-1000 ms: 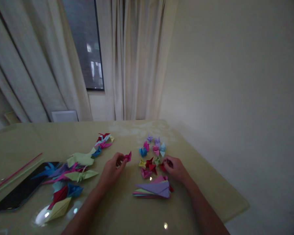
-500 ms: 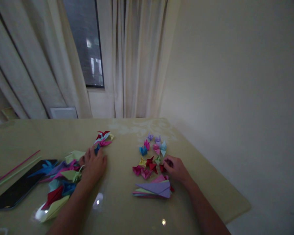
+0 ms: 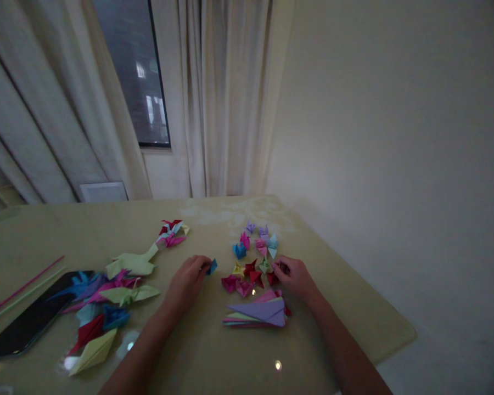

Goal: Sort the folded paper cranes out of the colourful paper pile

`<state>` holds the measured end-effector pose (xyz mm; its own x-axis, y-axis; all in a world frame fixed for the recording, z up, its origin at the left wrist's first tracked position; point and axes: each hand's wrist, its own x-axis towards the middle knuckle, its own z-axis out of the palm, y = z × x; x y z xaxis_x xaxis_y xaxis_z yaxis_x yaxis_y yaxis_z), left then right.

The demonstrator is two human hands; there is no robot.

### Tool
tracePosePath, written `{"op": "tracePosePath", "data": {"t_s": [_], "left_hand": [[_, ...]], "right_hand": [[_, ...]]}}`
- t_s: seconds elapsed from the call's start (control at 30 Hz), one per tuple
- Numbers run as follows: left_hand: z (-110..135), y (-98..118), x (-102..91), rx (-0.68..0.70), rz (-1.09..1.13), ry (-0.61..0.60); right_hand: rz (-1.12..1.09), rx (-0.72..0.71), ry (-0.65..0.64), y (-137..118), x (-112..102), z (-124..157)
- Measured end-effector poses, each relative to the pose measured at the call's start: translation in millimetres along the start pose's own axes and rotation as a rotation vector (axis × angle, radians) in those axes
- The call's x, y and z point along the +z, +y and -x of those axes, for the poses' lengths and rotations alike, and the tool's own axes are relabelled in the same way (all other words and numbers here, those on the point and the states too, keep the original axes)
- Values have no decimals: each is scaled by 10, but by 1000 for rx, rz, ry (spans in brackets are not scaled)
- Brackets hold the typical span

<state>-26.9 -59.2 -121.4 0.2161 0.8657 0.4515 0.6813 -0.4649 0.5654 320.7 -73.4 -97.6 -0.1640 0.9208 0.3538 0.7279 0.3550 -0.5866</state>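
My left hand pinches a small blue folded paper piece just left of a cluster of small coloured origami flowers on the table. My right hand rests at the cluster's right side, its fingers curled on a small red paper piece. A flat stack of folded purple, pink and green papers lies just in front of the cluster, between my forearms.
Larger origami pieces in green, blue, pink and red lie at the left, partly over a dark tablet. Thin pink and green sticks lie at the far left. A few more folded pieces sit further back. Curtains, a window and a wall stand behind.
My left hand set the pink piece by the cluster, reached to the left pile, and has come back holding a small blue piece. My right hand has stayed in place.
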Motion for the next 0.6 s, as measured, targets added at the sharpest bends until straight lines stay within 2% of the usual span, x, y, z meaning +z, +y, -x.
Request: {"op": "tracePosePath", "data": {"t_s": [0.1,0.17,0.23,0.33,0.43,0.53,0.6], "left_hand": [[-27,53,80,31,139,-9],[-144,10,67,-22,131,37],[-317,-83,0,-96,-15,79],[-536,-266,-148,-228,-415,86],[-590,-488,-253,-350,-691,78],[-565,-750,-303,-325,-737,41],[-585,-894,-339,-277,-627,45]], "right_hand": [[1,0,13,-9,-2,2],[-13,3,20,-5,-2,-1],[-39,10,33,7,5,-9],[-57,24,53,32,35,-20],[-56,37,48,48,74,-20],[-73,43,25,38,93,-18],[-75,45,21,23,89,-22]]}}
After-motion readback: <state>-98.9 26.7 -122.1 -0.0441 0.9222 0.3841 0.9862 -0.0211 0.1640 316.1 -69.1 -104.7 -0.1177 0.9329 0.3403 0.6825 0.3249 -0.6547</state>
